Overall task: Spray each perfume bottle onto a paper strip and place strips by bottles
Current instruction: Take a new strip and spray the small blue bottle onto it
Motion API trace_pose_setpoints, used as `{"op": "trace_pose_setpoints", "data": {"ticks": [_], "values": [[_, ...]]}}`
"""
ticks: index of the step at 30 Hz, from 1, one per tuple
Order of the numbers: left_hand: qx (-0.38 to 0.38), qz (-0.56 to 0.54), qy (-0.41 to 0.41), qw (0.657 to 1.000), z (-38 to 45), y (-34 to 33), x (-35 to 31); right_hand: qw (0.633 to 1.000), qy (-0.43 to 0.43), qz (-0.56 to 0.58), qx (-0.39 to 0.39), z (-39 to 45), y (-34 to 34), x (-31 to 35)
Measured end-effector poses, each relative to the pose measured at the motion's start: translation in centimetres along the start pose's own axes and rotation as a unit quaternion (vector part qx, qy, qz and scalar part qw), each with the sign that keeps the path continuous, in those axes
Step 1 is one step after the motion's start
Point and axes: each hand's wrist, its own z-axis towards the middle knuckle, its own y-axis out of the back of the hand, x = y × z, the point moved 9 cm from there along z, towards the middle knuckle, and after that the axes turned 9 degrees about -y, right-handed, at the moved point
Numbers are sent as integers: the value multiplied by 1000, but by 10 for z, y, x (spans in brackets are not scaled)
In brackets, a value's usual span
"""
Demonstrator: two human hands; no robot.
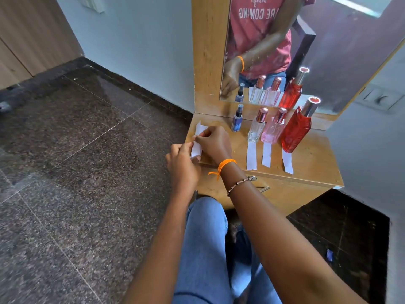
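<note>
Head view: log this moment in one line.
both hands pinch white paper strip | small blue bottle lacks strip | three strips placed

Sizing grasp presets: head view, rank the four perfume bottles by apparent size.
1. Red faceted glass bottle with silver cap, clearly largest.
2-3. Pink glass bottle and clear glass bottle, both rose-gold capped: look alike, not ranked.
4. Small blue bottle with dark sprayer, smallest.

A small wooden dressing table (306,163) stands against a pale blue-white wall (135,47), its top a warm honey grain. A mirror (324,51) in a matching wooden frame rises from the table's back edge, reflecting a bright strip of daylight near its top right corner. A drawer with a metal handle (262,188) sits below the front edge. The floor (76,150) is dark speckled granite in large tiles. A wood-panelled door (28,34) fills the far left corner.
</note>
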Motion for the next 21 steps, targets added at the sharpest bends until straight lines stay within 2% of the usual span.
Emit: {"op": "trace_pose_setpoints", "data": {"ticks": [13, 17, 19, 21], "values": [[22, -24, 25, 999, 1, 0, -2, 997, -14, 69, 11, 10, 12, -13], [-50, -30, -11, 998, 1, 14, -16, 995, 17, 95, -8, -4, 34, -20], [-62, -60, -41, 995, 1, 15, -28, 992, 33, 123, -13, -14, 45, -25], [-23, -129, -46, 990, 3, 2, -38, 987, 57, 151, -1, -26, 51, -28]]}}
